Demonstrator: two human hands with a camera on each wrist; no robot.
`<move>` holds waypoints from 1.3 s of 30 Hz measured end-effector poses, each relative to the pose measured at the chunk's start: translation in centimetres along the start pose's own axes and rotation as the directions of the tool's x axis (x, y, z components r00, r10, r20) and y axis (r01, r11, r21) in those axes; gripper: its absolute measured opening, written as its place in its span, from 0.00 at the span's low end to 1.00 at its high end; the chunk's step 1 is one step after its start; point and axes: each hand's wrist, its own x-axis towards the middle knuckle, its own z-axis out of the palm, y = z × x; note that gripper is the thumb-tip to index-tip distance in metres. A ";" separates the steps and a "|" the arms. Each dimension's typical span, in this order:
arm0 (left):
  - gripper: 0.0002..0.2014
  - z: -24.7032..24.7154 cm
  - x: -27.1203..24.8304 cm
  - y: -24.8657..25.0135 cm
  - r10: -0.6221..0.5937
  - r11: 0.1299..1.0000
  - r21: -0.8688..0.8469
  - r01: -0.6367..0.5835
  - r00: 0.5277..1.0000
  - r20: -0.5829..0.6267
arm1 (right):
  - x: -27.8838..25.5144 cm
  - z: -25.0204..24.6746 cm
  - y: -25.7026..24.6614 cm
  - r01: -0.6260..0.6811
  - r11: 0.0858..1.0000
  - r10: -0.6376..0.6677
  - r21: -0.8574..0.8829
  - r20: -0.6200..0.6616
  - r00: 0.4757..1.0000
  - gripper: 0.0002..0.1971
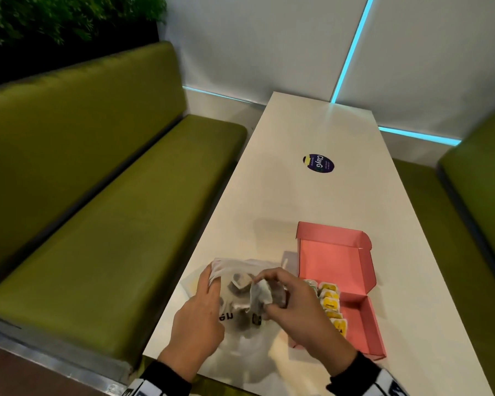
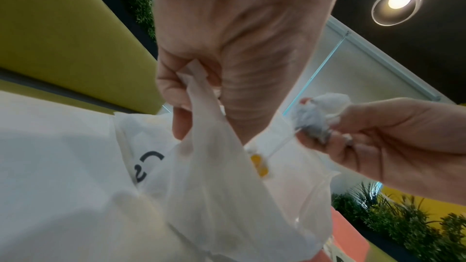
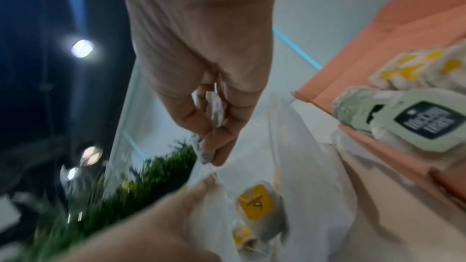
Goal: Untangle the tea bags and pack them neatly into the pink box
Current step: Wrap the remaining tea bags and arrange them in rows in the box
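Tea bags (image 1: 242, 282), tangled together, lie inside a thin white plastic bag (image 1: 240, 332) on the white desk (image 1: 312, 195). The left hand (image 1: 200, 312) pinches the bag's rim between curled fingers (image 2: 171, 87) and thumb, holding it up and open. The right hand (image 1: 295, 307) has its fingers (image 3: 191, 111) curled round one crumpled tea bag (image 2: 320, 115) above the opening, a string trailing from it down towards the bag. Just to the right, touching the plastic, the pink box (image 1: 363, 318) lies with its lid open and a row of yellow-tagged tea bags (image 1: 330, 302) packed along its near-left side. Green bench seats (image 1: 97, 212) flank the desk.
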 end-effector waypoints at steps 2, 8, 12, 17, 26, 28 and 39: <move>0.34 0.0 -0.1 0.0 0.075 0.997 -0.035 -0.075 0.997 -0.005 | -0.6 -1.2 -0.4 -0.054 0.975 0.052 0.214 0.011 0.999 0.24; 0.24 -0.7 -0.7 -0.1 0.231 0.939 -0.222 -0.262 0.960 -0.158 | -1.6 -4.6 -1.4 -0.048 0.876 0.045 0.480 0.018 0.999 0.20; 0.12 -1.8 -0.8 1.6 0.212 0.757 -0.467 -0.457 0.848 -0.486 | -2.2 -6.4 -2.4 -0.017 0.869 0.010 0.495 0.017 1.000 0.19; 0.20 -2.3 -0.1 5.2 0.185 0.450 -0.821 -0.352 0.936 -0.299 | -2.5 -7.8 -3.8 0.046 0.862 -0.037 0.505 -0.028 0.999 0.19; 0.32 -2.4 0.2 10.4 0.422 0.164 -0.983 0.083 0.895 0.146 | -2.0 -9.0 -4.8 0.110 0.864 -0.060 0.491 -0.115 0.991 0.21; 0.29 -2.5 -0.1 10.8 0.445 0.136 -0.988 0.072 0.886 0.126 | -1.9 -9.7 -4.2 0.099 0.873 -0.020 0.477 -0.167 0.986 0.22; 0.08 -3.4 0.2 11.4 0.398 0.050 -0.984 -0.170 0.907 -0.137 | -3.3 -9.9 0.3 -0.219 0.442 0.261 0.870 0.109 0.959 0.35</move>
